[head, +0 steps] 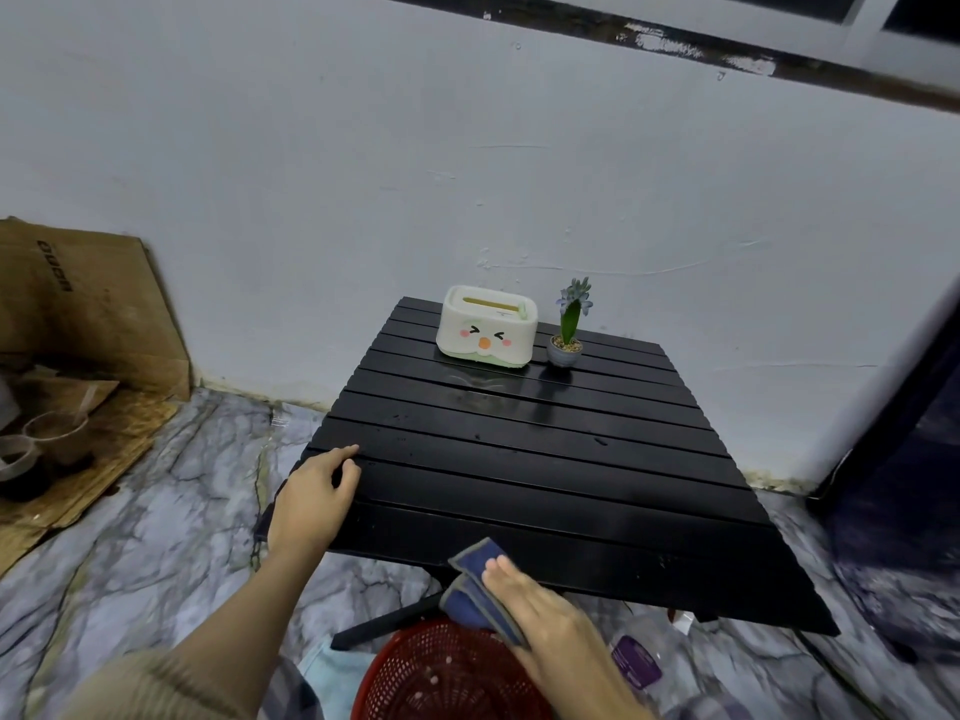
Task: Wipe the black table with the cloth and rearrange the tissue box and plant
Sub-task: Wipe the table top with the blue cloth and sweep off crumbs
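Right now your right hand has its grip closed flat over the folded blue cloth at the near edge of the black slatted surface. Your left hand rests open on the near left corner, holding nothing, likely steadying it.

Cloth: soft, limp, probably damp. Keep your palm flat on it; it may snag in the gaps between slats.

Tissue box sits at the far end, the potted plant just beside it on the right. Box looks like light, smooth plastic; take it by both short sides. Plant looks top-heavy and delicate, with loose gravel in a small glazed pot; lift by the pot, never the stem, and keep it upright.
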Action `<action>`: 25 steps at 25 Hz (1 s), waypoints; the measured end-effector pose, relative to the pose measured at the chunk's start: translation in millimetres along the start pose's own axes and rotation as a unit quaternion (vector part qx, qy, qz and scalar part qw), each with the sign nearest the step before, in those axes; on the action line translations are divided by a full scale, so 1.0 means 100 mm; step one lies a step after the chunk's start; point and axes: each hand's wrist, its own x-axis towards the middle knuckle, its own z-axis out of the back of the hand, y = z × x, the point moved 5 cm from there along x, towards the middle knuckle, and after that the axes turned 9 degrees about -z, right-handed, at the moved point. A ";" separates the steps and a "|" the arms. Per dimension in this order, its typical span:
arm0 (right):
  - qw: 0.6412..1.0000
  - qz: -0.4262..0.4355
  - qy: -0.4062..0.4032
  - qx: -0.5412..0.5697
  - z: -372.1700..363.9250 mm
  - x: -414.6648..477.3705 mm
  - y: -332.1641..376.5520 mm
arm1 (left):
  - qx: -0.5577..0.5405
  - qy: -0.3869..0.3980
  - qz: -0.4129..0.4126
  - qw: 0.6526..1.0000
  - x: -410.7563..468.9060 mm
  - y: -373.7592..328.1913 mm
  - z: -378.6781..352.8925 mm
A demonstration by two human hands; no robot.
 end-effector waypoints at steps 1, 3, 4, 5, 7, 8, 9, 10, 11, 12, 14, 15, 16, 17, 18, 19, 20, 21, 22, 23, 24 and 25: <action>1.000 -0.001 0.017 0.008 -0.06 -0.06 0.00 | 0.003 -0.001 0.000 1.000 0.00 0.00 0.00; 0.999 -0.038 0.032 0.012 -0.10 -0.20 -0.01 | 0.005 0.002 -0.001 1.000 0.00 -0.01 0.00; 0.996 -0.066 0.060 0.020 -0.12 -0.28 -0.09 | 0.005 0.002 -0.002 1.000 0.00 -0.01 0.00; 0.991 -0.094 0.070 0.071 -0.07 -0.30 -0.11 | 0.006 0.000 -0.004 1.000 0.00 0.00 0.00; 0.988 -0.121 -0.003 0.095 0.19 -0.25 -0.24 | 0.009 -0.002 -0.006 1.000 0.01 0.00 0.00; 0.981 -0.159 -0.043 0.103 0.38 -0.24 -0.39 | 0.009 0.000 -0.007 1.000 0.00 0.00 -0.01; 0.971 -0.189 -0.094 0.115 0.60 -0.23 -0.53 | 0.008 0.001 -0.009 1.000 0.00 0.00 -0.01; 0.952 -0.226 -0.140 0.149 0.80 -0.20 -0.69 | 0.006 -0.001 -0.010 1.000 0.00 -0.01 -0.01; 0.934 -0.262 -0.178 0.166 0.95 -0.19 -0.87 | 0.004 -0.002 -0.011 1.000 0.00 -0.01 0.00; 0.921 -0.300 -0.195 0.153 1.06 -0.18 -1.06 | 0.004 -0.004 -0.011 1.000 0.00 -0.01 0.00; 0.907 -0.372 -0.174 0.098 1.06 -0.22 -1.43 | 0.005 -0.003 -0.015 1.000 0.00 -0.02 0.00; 0.900 -0.404 -0.148 0.073 1.00 -0.24 -1.55 | 0.007 -0.001 -0.016 1.000 0.00 -0.03 0.00; 0.894 -0.425 -0.127 0.057 0.93 -0.26 -1.62 | 0.008 0.002 -0.016 1.000 0.00 -0.03 0.00; 0.893 -0.434 -0.118 0.034 0.87 -0.25 -1.62 | 0.011 0.007 -0.015 1.000 0.00 -0.02 0.00; 0.893 -0.435 -0.115 0.011 0.84 -0.21 -1.60 | 0.015 0.014 -0.015 1.000 0.01 -0.01 -0.01; 0.896 -0.430 -0.114 -0.002 0.81 -0.15 -1.58 | 0.019 0.023 -0.015 0.999 0.02 0.00 -0.02; 0.900 -0.422 -0.108 -0.011 0.78 -0.06 -1.53 | 0.023 0.033 -0.017 0.999 0.02 0.00 -0.02; 0.906 -0.410 -0.099 -0.019 0.73 0.03 -1.44 | 0.028 0.042 -0.021 0.998 0.03 0.00 -0.03; 0.916 -0.391 -0.086 -0.025 0.65 0.15 -1.33 | 0.032 0.048 -0.025 0.998 0.03 0.01 -0.03; 0.927 -0.366 -0.075 -0.025 0.54 0.28 -1.16 | 0.034 0.053 -0.029 0.998 0.03 0.02 -0.03; 0.939 -0.338 -0.062 -0.021 0.41 0.42 -0.96 | 0.033 0.056 -0.033 0.997 0.03 0.02 -0.03; 0.951 -0.306 -0.051 -0.011 0.28 0.55 -0.72 | 0.032 0.059 -0.036 0.997 0.03 0.01 -0.03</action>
